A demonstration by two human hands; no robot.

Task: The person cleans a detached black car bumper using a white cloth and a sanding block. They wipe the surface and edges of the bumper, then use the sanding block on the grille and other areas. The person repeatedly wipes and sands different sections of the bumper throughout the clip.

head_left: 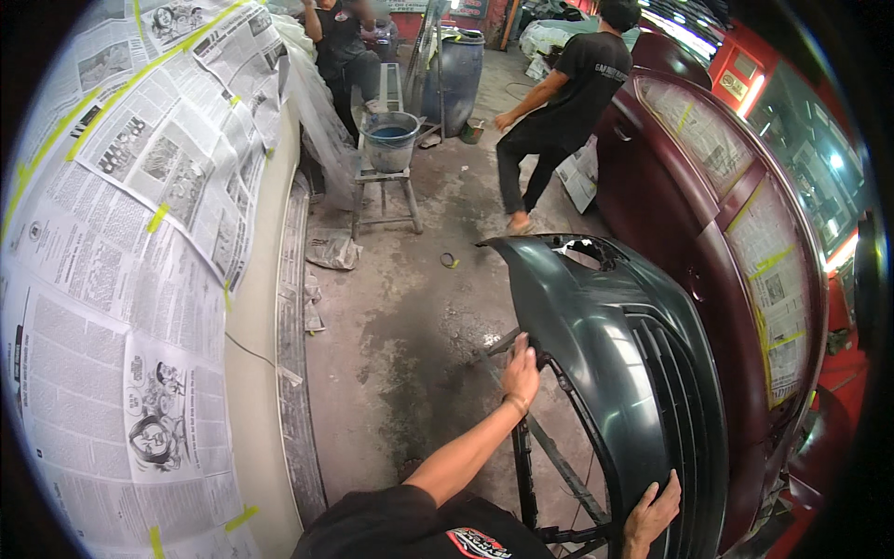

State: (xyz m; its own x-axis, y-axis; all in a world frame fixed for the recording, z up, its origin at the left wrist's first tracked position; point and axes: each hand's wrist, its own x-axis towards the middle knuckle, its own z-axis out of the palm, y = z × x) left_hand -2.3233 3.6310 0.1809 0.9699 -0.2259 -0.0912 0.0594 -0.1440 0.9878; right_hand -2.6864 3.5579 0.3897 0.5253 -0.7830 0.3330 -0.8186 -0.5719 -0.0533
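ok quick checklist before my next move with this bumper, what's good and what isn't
1. Left hand at the bumper cover edge: ok, fingers extended.
2. Right hand on the bumper cover's near end: ok.
3. Frame below it steady: cannot tell.
4. Gap to the maroon car: cannot tell; they overlap in this view.
5. Far end free of people: not ok, a co-worker is close by.
6. Newspaper masking on the maroon car: ok, taped.

the bumper (pixel 596 321) lies over a frame (pixel 568 472), between a car (pixel 652 200) on its right and another car (pixel 259 373), spread with newspaper (pixel 102 261), on its left. ahead, a bucket (pixel 391 156) sits on a surface (pixel 384 175), left of a person (pixel 582 84) beyond the bumper.
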